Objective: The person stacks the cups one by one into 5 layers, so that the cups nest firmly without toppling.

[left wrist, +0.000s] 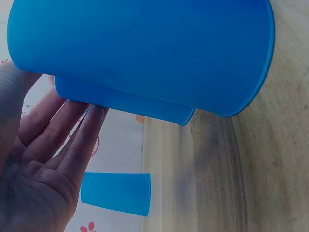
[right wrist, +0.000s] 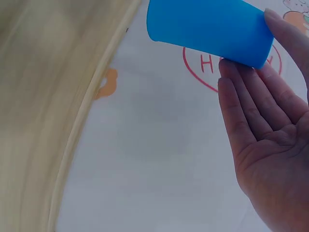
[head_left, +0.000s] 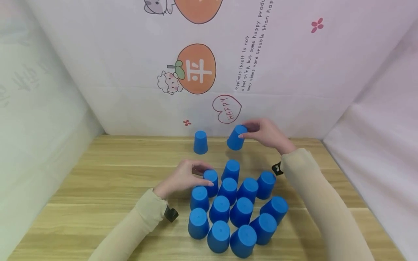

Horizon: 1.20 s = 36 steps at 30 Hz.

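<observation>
My right hand (head_left: 266,134) pinches an upside-down blue cup (head_left: 236,138) near its closed end, between thumb and fingers. That cup tilts and hangs over the table's back edge area; in the right wrist view the same cup (right wrist: 207,31) shows against the white cloth. With thumb and fingers about its top, my left hand (head_left: 186,177) grips another blue cup (head_left: 210,178) at the back left of a cluster. In the left wrist view a nearer cup (left wrist: 145,48) hides much of the gripped cup (left wrist: 120,102). One upside-down cup (head_left: 200,143) stands alone at the back.
Several more upside-down blue cups (head_left: 242,212) stand closely grouped on the wooden table (head_left: 107,195), toward its front. A printed white cloth (head_left: 130,72) rises behind the table's back edge, with white cloth (head_left: 378,145) on both sides.
</observation>
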Motion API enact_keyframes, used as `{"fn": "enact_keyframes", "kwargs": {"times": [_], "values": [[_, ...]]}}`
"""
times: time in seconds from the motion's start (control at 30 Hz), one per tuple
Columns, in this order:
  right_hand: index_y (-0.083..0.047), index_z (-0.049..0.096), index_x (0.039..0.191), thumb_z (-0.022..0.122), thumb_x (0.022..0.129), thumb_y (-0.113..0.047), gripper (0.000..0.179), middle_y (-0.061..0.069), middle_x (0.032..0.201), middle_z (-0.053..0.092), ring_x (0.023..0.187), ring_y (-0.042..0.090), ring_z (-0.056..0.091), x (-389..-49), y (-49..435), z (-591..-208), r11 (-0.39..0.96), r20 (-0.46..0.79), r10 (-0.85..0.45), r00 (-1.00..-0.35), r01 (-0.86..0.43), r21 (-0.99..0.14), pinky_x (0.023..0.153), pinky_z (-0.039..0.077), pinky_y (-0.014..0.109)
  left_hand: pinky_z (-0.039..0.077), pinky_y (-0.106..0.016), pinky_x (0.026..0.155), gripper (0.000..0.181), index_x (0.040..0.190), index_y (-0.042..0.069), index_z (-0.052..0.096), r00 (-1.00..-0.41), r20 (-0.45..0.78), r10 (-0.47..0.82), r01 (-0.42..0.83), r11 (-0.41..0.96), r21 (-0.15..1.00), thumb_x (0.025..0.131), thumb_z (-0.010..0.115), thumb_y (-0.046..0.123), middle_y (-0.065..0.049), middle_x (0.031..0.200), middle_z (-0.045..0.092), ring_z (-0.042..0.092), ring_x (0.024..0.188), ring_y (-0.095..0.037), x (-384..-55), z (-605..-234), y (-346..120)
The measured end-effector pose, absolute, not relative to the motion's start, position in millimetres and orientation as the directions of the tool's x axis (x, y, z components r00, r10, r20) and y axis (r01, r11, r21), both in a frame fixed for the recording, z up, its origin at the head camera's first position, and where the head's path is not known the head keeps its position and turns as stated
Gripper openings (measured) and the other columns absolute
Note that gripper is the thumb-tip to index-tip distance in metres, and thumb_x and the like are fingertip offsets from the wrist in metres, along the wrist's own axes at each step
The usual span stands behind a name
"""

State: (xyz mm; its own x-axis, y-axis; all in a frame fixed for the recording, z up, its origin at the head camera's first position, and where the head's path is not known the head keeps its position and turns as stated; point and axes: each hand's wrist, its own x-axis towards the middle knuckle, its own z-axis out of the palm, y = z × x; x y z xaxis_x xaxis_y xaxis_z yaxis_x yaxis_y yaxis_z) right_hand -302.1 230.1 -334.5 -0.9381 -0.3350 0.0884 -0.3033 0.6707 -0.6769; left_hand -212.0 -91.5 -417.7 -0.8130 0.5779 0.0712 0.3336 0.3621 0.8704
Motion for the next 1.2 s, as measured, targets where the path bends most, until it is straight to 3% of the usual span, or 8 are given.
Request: {"fn": "enact_keyframes", "kwargs": {"times": [0.33, 0.8, 1.2], "values": [[-0.008, 0.07, 0.126, 0.084, 0.087, -0.033, 0.049, 0.01, 0.122, 0.07, 0.112, 0.028, 0.066, -330.5, 190.6, -351.3, 0.692, 0.067, -0.388, -0.919, -0.338, -0.638, 0.094, 0.055, 0.046, 0.056, -0.032, 0.09, 0.049, 0.125, 0.016, 0.072, -0.815, 0.061, 0.576, 0.328, 0.372, 0.868, 0.085, 0.085, 0.039, 0.011, 0.114, 0.071, 0.066, 0.105, -0.009, -211.5, -417.9, -89.2], [0.0, 0.07, 0.122, 0.082, 0.089, -0.018, 0.04, 0.016, 0.121, 0.07, 0.109, 0.031, 0.067, -335.9, 157.2, -364.5, 0.684, 0.019, -0.464, -0.885, -0.372, -0.628, 0.095, 0.055, 0.046, 0.056, -0.03, 0.089, 0.043, 0.122, 0.019, 0.073, -0.815, 0.066, 0.575, 0.331, 0.37, 0.868, 0.084, 0.086, 0.037, 0.011, 0.113, 0.071, 0.067, 0.104, -0.008, -211.6, -415.5, -88.8], [0.002, 0.064, 0.132, 0.082, 0.089, -0.021, 0.052, 0.018, 0.129, 0.066, 0.117, 0.035, 0.064, -331.4, 157.0, -360.0, 0.644, 0.043, -0.493, -0.869, -0.397, -0.654, 0.096, 0.053, 0.049, 0.056, -0.032, 0.089, 0.044, 0.122, 0.019, 0.073, -0.821, 0.05, 0.569, 0.318, 0.383, 0.867, 0.084, 0.086, 0.038, 0.01, 0.113, 0.071, 0.067, 0.104, -0.009, -212.5, -415.1, -91.5]]}}
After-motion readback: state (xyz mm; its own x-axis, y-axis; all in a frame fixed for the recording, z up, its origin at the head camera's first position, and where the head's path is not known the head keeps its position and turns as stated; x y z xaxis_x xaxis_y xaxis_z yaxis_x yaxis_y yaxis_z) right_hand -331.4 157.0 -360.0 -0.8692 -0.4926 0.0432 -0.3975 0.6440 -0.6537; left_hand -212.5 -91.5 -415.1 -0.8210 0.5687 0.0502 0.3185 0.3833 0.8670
